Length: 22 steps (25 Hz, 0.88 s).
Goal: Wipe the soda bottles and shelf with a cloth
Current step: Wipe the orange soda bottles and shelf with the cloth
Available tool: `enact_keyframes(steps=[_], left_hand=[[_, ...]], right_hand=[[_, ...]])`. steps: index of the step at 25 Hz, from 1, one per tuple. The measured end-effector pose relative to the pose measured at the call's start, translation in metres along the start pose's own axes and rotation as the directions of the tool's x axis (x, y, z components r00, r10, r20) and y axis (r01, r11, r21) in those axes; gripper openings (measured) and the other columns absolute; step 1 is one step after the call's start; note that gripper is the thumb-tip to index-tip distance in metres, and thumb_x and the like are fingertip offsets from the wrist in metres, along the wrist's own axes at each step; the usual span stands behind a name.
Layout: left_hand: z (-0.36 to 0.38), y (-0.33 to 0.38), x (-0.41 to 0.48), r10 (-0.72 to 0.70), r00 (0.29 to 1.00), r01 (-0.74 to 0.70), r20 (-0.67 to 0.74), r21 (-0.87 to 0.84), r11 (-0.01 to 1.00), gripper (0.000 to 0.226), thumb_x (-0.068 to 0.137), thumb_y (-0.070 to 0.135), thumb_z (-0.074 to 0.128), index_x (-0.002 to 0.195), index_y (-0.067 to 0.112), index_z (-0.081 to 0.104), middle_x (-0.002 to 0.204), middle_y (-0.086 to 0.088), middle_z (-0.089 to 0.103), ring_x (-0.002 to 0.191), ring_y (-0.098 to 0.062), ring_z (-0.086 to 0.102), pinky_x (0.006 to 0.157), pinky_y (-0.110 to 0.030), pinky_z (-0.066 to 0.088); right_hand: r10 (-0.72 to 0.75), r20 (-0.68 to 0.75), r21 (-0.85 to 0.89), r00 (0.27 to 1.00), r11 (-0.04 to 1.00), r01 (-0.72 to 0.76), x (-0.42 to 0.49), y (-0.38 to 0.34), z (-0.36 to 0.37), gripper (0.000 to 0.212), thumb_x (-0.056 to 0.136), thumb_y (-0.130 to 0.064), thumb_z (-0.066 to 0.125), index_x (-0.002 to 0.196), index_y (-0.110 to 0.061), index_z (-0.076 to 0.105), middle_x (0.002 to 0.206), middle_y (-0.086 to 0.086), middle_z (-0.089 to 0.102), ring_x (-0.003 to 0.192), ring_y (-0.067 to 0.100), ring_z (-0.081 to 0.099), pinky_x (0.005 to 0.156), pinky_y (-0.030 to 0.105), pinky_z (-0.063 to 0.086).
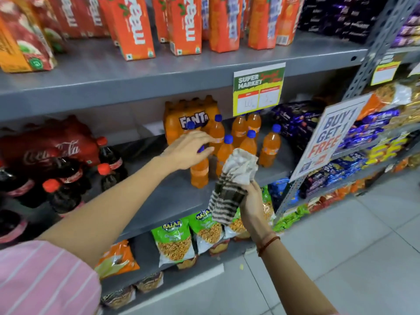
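Observation:
Several small orange Fanta bottles with blue caps stand on the grey middle shelf (172, 201). My left hand (186, 148) reaches over the nearest orange bottle (200, 173), fingers curled around its blue cap. My right hand (252, 201) is in front of the shelf edge, shut on a crumpled striped cloth (234, 178) in white, grey and dark brown. The cloth hangs just in front of another orange bottle (223, 151) and partly hides it. Dark Coca-Cola bottles (66, 178) with red caps stand on the same shelf at the left.
A shrink-wrapped Fanta pack (188, 119) and a Coca-Cola pack (52, 144) sit at the shelf's back. Orange juice cartons (131, 28) fill the shelf above. A price tag (258, 87) and a "Buy 1 Get 1 Free" sign (327, 135) hang at the right. Snack bags (175, 239) lie below.

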<state>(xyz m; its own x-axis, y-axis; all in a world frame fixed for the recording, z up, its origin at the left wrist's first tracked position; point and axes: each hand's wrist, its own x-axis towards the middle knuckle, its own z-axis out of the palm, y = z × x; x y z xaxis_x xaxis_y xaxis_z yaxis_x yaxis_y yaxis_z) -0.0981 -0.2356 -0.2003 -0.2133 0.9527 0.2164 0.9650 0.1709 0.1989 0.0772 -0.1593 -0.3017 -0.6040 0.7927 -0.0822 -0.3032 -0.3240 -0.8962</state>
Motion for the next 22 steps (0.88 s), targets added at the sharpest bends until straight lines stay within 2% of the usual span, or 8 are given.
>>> enact_keyframes(steps=[2, 5, 8, 11, 14, 16, 18, 22], left_hand=[[0.013, -0.021, -0.011, -0.117, 0.993, 0.117, -0.008, -0.049, 0.992, 0.039, 0.099, 0.028, 0.041, 0.134, 0.013, 0.047, 0.141, -0.011, 0.051, 0.134, -0.024, 0.042, 0.113, -0.040, 0.034], [0.024, -0.029, -0.010, -0.145, 0.989, 0.143, -0.009, -0.138, 0.980, 0.037, 0.099, 0.019, 0.042, 0.135, 0.012, 0.046, 0.143, -0.009, 0.048, 0.137, -0.022, 0.038, 0.115, -0.039, 0.033], [0.026, -0.030, -0.009, -0.155, 0.987, 0.144, -0.035, -0.228, 0.963, 0.035, 0.092, 0.006, 0.054, 0.127, 0.009, 0.055, 0.140, -0.012, 0.052, 0.139, -0.025, 0.034, 0.115, -0.044, 0.031], [0.028, -0.029, -0.011, -0.145, 0.989, 0.137, -0.027, -0.201, 0.970, 0.038, 0.093, 0.015, 0.052, 0.131, 0.014, 0.051, 0.145, -0.007, 0.047, 0.143, -0.023, 0.027, 0.118, -0.045, 0.022], [0.028, -0.034, -0.009, -0.150, 0.989, 0.146, -0.006, -0.184, 0.972, 0.040, 0.097, 0.014, 0.044, 0.137, 0.018, 0.043, 0.147, -0.005, 0.044, 0.143, -0.021, 0.026, 0.119, -0.047, 0.019], [0.029, -0.036, -0.007, -0.154, 0.988, 0.153, 0.013, -0.188, 0.970, 0.040, 0.099, 0.013, 0.039, 0.138, 0.020, 0.041, 0.147, -0.003, 0.044, 0.143, -0.019, 0.026, 0.119, -0.046, 0.017], [0.030, -0.037, -0.006, -0.154, 0.988, 0.154, 0.014, -0.187, 0.970, 0.038, 0.100, 0.016, 0.037, 0.138, 0.021, 0.042, 0.146, -0.001, 0.045, 0.143, -0.017, 0.028, 0.119, -0.044, 0.016], [0.033, -0.041, -0.008, -0.154, 0.988, 0.150, -0.019, -0.149, 0.977, 0.036, 0.101, 0.023, 0.036, 0.136, 0.021, 0.045, 0.144, 0.001, 0.048, 0.142, -0.014, 0.029, 0.119, -0.043, 0.016]], right_hand=[[-0.045, 0.027, -0.072, 0.999, 0.996, 0.047, 0.004, 0.004, 0.013, 0.028, 0.096, -0.005, 0.042, 0.115, -0.015, 0.060, 0.106, 0.002, 0.068, 0.088, 0.011, 0.069, 0.072, 0.028, 0.054], [-0.191, 0.046, -0.185, 0.981, 0.963, 0.196, 0.018, 0.018, 0.040, 0.034, 0.097, -0.018, 0.045, 0.130, -0.025, 0.049, 0.133, 0.000, 0.055, 0.120, 0.012, 0.053, 0.099, 0.037, 0.046], [-0.365, 0.128, -0.423, 0.922, 0.821, 0.384, 0.029, 0.042, 0.070, 0.043, 0.095, -0.018, 0.045, 0.137, -0.014, 0.039, 0.138, 0.005, 0.049, 0.127, 0.015, 0.043, 0.107, 0.037, 0.036], [-0.455, 0.183, -0.541, 0.872, 0.693, 0.476, 0.034, 0.064, 0.088, 0.047, 0.091, -0.020, 0.038, 0.134, 0.000, 0.038, 0.134, 0.016, 0.046, 0.125, 0.020, 0.040, 0.109, 0.035, 0.032], [-0.461, 0.231, -0.653, 0.857, 0.580, 0.487, 0.048, 0.073, 0.095, 0.064, 0.085, -0.035, 0.041, 0.135, 0.005, 0.035, 0.139, 0.023, 0.039, 0.130, 0.029, 0.034, 0.113, 0.039, 0.026], [-0.474, 0.238, -0.761, 0.848, 0.451, 0.466, 0.057, 0.077, 0.095, 0.070, 0.082, -0.043, 0.046, 0.136, 0.002, 0.036, 0.141, 0.023, 0.037, 0.133, 0.032, 0.030, 0.114, 0.042, 0.023], [-0.493, 0.226, -0.867, 0.840, 0.291, 0.404, 0.056, 0.086, 0.098, 0.072, 0.082, -0.041, 0.049, 0.139, -0.001, 0.032, 0.146, 0.024, 0.030, 0.137, 0.032, 0.021, 0.116, 0.045, 0.016], [-0.511, 0.181, -0.945, 0.840, 0.148, 0.293, 0.042, 0.110, 0.102, 0.078, 0.087, -0.034, 0.057, 0.144, 0.001, 0.016, 0.152, 0.023, 0.011, 0.142, 0.034, 0.007, 0.116, 0.048, 0.009]])
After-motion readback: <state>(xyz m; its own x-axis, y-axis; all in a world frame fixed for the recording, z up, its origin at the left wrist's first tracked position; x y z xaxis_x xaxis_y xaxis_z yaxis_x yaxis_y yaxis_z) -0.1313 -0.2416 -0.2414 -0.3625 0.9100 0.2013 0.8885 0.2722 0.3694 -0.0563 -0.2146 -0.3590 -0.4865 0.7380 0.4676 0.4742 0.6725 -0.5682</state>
